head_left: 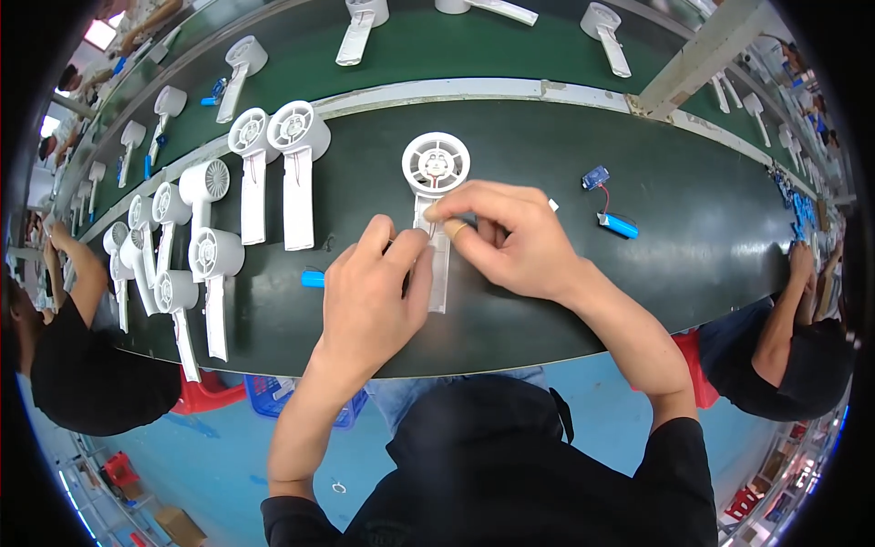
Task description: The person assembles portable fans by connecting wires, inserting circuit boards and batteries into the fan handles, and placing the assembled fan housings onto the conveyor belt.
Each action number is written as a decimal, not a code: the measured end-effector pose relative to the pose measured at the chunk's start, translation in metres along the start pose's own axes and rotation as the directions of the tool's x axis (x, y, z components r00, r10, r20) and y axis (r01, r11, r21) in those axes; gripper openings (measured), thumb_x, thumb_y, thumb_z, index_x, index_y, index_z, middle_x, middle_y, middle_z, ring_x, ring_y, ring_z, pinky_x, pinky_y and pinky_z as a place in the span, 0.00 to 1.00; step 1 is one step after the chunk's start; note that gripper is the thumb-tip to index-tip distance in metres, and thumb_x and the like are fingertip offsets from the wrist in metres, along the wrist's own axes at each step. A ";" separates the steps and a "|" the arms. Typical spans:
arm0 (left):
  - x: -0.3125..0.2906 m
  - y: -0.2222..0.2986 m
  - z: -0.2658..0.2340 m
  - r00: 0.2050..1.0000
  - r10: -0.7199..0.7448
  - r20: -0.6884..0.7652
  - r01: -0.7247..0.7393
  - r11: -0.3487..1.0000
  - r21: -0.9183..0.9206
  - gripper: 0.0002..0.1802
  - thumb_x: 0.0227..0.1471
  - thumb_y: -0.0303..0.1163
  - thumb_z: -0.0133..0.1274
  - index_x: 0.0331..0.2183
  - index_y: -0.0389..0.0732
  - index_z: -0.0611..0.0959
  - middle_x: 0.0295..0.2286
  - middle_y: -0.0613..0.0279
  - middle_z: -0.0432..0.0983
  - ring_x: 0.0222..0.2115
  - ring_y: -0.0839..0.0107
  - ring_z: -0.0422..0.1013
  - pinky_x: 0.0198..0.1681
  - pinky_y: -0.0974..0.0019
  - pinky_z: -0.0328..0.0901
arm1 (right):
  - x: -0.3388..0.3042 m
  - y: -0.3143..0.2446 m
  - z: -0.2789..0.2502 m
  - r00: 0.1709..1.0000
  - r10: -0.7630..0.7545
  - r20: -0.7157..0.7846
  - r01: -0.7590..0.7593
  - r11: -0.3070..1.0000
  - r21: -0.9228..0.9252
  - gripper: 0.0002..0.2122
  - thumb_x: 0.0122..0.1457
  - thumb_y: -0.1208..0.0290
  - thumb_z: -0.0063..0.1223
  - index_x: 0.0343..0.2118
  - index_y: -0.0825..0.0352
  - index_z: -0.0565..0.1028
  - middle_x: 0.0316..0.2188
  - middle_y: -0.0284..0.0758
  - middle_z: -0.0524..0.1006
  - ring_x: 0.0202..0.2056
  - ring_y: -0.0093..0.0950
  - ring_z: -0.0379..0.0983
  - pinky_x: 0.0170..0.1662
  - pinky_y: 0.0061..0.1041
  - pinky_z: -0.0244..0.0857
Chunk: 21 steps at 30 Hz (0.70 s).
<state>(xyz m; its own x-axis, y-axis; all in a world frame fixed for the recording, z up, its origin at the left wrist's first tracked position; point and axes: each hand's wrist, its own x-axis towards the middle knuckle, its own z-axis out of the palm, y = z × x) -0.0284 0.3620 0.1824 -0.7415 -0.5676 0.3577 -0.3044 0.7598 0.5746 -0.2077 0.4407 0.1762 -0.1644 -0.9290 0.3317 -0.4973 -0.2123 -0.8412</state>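
Observation:
In front of me a white handheld fan housing (pixel 436 164) lies on the dark green table, its round head away from me and its open handle toward me. Thin reddish wires show where the head meets the handle. My right hand (pixel 515 239) pinches at the upper handle with thumb and forefinger. Close by, my left hand (pixel 374 290) has its fingertips pressed together at the handle's left side. What the fingertips of either hand hold is too small or hidden. A blue cylindrical battery (pixel 313 279) lies beside my left hand, partly covered by it.
Several white fan housings (pixel 297 178) stand grouped at the left. To the right lie a small blue circuit board (pixel 595 178) and a wired blue battery (pixel 618 225). Beyond the pale rail (pixel 474 88), a green belt (pixel 501 50) carries more fans. Co-workers sit at both sides.

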 end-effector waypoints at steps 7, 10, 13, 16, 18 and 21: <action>0.003 -0.001 -0.003 0.989 -0.119 -0.087 0.110 0.989 -0.100 0.05 0.52 0.18 0.57 0.34 0.34 0.83 0.21 0.65 0.64 0.16 0.81 0.60 0.17 0.73 0.53 | 0.000 0.014 0.020 0.970 -0.232 -0.074 0.216 0.959 -0.182 0.12 0.51 0.79 0.61 0.40 0.63 0.80 0.31 0.30 0.79 0.22 0.23 0.75 0.23 0.23 0.68; 0.006 0.005 -0.006 0.970 -0.222 -0.101 0.205 0.966 -0.155 0.03 0.52 0.19 0.58 0.32 0.33 0.83 0.21 0.66 0.63 0.16 0.82 0.58 0.17 0.73 0.52 | -0.004 0.006 0.023 0.974 -0.209 -0.083 0.167 0.920 -0.354 0.10 0.51 0.77 0.63 0.37 0.62 0.80 0.32 0.29 0.78 0.27 0.26 0.78 0.27 0.24 0.72; 0.005 0.006 -0.009 0.964 -0.267 -0.011 0.260 0.949 -0.179 0.10 0.54 0.20 0.56 0.40 0.35 0.82 0.23 0.66 0.65 0.18 0.82 0.59 0.21 0.74 0.54 | -0.004 0.006 0.027 0.967 -0.228 -0.116 0.168 0.907 -0.387 0.09 0.50 0.77 0.64 0.35 0.62 0.80 0.32 0.28 0.77 0.26 0.25 0.77 0.25 0.23 0.71; 0.000 0.007 -0.013 0.973 -0.230 0.030 0.230 0.941 -0.249 0.21 0.55 0.19 0.52 0.52 0.35 0.74 0.29 0.55 0.71 0.25 0.69 0.71 0.30 0.68 0.66 | -0.006 0.009 0.025 0.973 -0.192 -0.127 0.146 0.941 -0.305 0.09 0.49 0.78 0.64 0.35 0.63 0.80 0.32 0.28 0.77 0.24 0.23 0.75 0.24 0.21 0.69; -0.005 -0.001 -0.012 0.969 -0.233 0.086 0.248 0.920 -0.303 0.24 0.57 0.18 0.50 0.55 0.35 0.70 0.33 0.54 0.71 0.28 0.68 0.72 0.33 0.67 0.67 | -0.005 0.010 0.024 0.974 -0.176 -0.143 0.136 0.958 -0.253 0.09 0.49 0.78 0.64 0.34 0.63 0.80 0.32 0.28 0.77 0.23 0.21 0.74 0.23 0.20 0.67; -0.009 0.000 -0.008 0.932 -0.343 0.115 0.358 0.827 -0.434 0.22 0.59 0.18 0.49 0.55 0.34 0.71 0.38 0.50 0.77 0.33 0.65 0.77 0.39 0.65 0.70 | -0.005 0.010 0.024 0.974 -0.161 -0.160 0.127 0.970 -0.206 0.08 0.49 0.79 0.64 0.34 0.64 0.81 0.31 0.28 0.77 0.21 0.18 0.69 0.21 0.18 0.62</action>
<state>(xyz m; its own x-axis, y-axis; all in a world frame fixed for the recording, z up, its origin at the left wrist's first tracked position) -0.0172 0.3644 0.1848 -0.6553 -0.7536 0.0518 -0.2572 0.2871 0.9227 -0.1915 0.4364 0.1561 -0.2162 -0.8220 0.5268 -0.6789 -0.2613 -0.6862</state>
